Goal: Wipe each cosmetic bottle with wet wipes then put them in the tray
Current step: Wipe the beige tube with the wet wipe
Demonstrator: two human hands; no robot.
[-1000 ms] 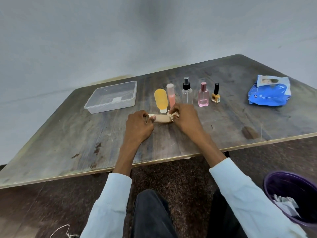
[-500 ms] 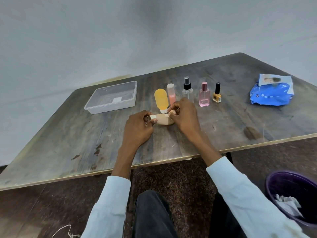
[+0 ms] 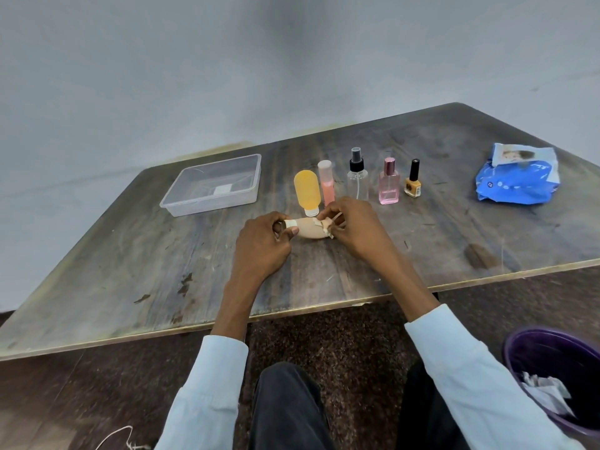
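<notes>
A clear plastic tray point(image 3: 211, 185) sits at the left of centre on the worn wooden table point(image 3: 130, 271), with a small white label showing through its floor and nothing else in it. Just right of it, near the middle of the frame, the left hand point(image 3: 259, 246) pinches the pale cap end of a beige squeeze bottle point(image 3: 308, 228) that lies on its side, thumb and fingers curled round that end. The right hand point(image 3: 355, 228) grips a crumpled wet wipe point(image 3: 324, 224) against the other end of the same bottle, fingers bent over it.

Behind the hands stands a row of bottles: an orange squeeze bottle point(image 3: 306, 191) resting on its cap, a slim peach tube point(image 3: 326, 181) touching it, a clear spray bottle point(image 3: 357, 180) with a black pump, a pink perfume bottle point(image 3: 389, 186), and a small yellow nail polish bottle point(image 3: 413, 181) with a black cap. At the upper right lies a blue wet-wipe pack point(image 3: 516, 178). In the lower right corner a purple bin point(image 3: 519, 349) holds crumpled white wipes.
</notes>
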